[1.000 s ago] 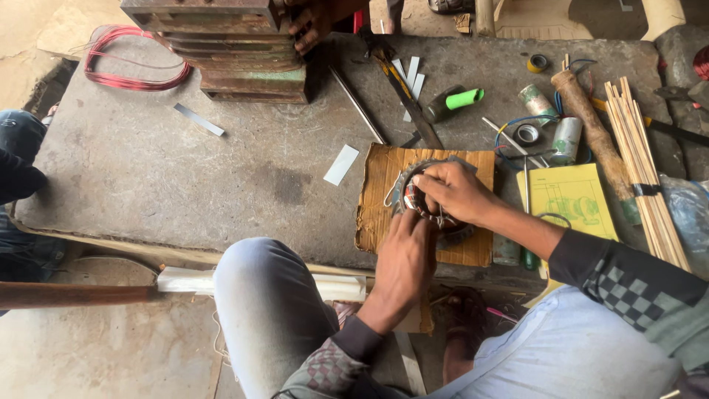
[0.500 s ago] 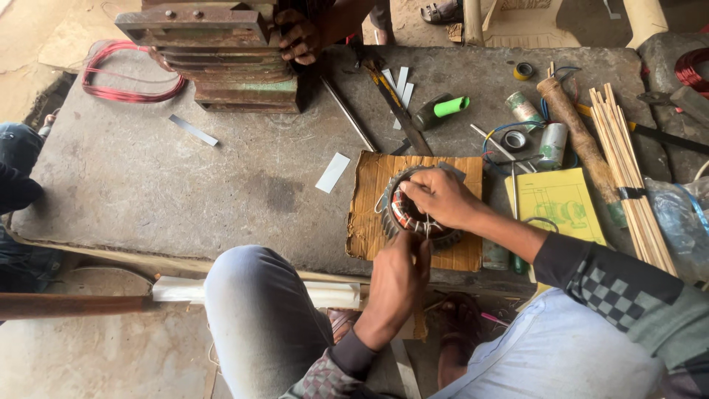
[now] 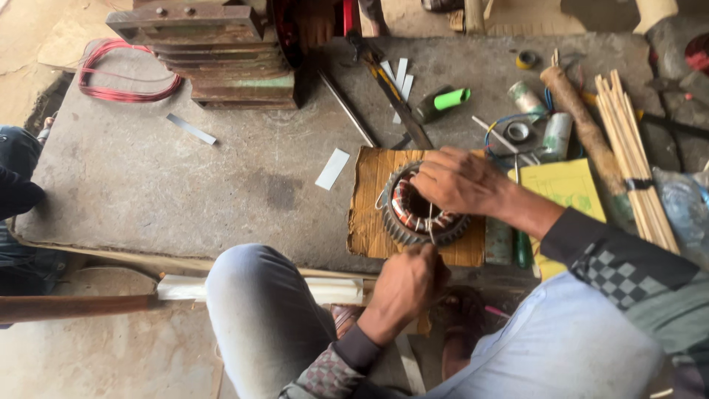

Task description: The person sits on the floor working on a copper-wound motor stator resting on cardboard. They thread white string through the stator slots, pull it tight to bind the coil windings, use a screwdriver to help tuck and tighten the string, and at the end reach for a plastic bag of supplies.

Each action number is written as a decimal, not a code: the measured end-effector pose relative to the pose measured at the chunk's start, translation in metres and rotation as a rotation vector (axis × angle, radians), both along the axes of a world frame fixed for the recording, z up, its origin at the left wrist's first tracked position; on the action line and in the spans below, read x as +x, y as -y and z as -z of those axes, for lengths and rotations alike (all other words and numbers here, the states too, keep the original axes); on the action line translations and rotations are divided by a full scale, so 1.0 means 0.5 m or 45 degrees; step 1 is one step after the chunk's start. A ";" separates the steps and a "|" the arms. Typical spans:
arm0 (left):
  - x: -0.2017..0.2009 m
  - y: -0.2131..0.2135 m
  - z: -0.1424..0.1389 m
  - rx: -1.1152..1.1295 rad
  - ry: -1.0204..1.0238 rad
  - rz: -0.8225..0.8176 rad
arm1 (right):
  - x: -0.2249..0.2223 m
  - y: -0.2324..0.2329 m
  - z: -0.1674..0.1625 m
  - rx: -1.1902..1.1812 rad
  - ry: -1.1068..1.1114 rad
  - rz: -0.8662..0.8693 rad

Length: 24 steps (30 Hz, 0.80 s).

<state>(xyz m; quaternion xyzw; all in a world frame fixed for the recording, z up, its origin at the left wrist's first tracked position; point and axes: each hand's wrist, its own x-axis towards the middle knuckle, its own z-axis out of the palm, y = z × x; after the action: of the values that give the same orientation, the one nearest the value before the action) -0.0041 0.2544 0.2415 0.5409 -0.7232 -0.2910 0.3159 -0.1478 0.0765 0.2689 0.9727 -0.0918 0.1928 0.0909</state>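
A round motor stator [image 3: 405,214] with copper windings lies on a piece of brown cardboard [image 3: 367,207] near the front edge of a grey slab [image 3: 185,177]. My right hand [image 3: 459,179] rests on the stator's top right and holds it down. My left hand [image 3: 408,284] is just in front of the stator, fingers closed on a thin pale cord [image 3: 430,222] that runs up into the windings.
A stack of metal blocks [image 3: 214,48] and a red wire coil [image 3: 122,74] sit at the back left. White paper strips [image 3: 332,168], a green-tipped tool [image 3: 443,101], tape rolls, a yellow pad [image 3: 565,185] and wooden sticks [image 3: 635,155] lie to the right. A person's dark clothing [image 3: 15,192] shows at the left edge.
My left hand has drawn back from the stator toward me, pulling the cord out. My right hand stays on the stator. The view has shifted slightly.
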 end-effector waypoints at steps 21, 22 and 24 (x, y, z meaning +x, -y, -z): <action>0.028 0.019 0.071 0.820 -1.910 -0.436 | 0.022 -0.056 -0.024 0.117 0.142 0.119; 0.031 0.019 0.068 0.831 -1.910 -0.433 | 0.019 -0.055 -0.020 0.113 0.145 0.117; 0.037 0.018 0.054 0.850 -1.913 -0.422 | 0.013 -0.053 -0.013 0.145 0.124 0.157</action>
<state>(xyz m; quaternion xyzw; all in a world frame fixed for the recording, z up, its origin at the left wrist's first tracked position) 0.0142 0.2452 0.2144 0.3677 -0.1073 -0.7225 0.5756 -0.1415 0.1030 0.2752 0.9583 -0.1667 0.2284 0.0424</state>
